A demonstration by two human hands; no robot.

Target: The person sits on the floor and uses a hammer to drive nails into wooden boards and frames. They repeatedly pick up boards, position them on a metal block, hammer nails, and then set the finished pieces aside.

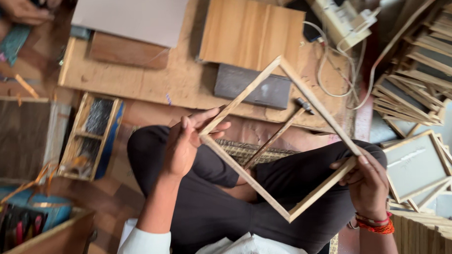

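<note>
Left hand at nine o'clock, grip pinching the wooden frame; right hand at four o'clock, grip clamped on its corner; frame empty, pale, tilted diamond-wise over the lap

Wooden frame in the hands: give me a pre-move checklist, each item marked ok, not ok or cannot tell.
1. Left hand grips a corner of the wooden frame: ok.
2. Right hand holds the opposite corner: ok.
3. All four frame sides are joined into a closed rectangle: ok.
4. Corner joints tight and square: cannot tell, too small to judge.
5. Hammer lies within reach, seen through the frame, its handle towards the lap: ok.
6. Stack of finished frames sits beside the right hand: ok.
</note>
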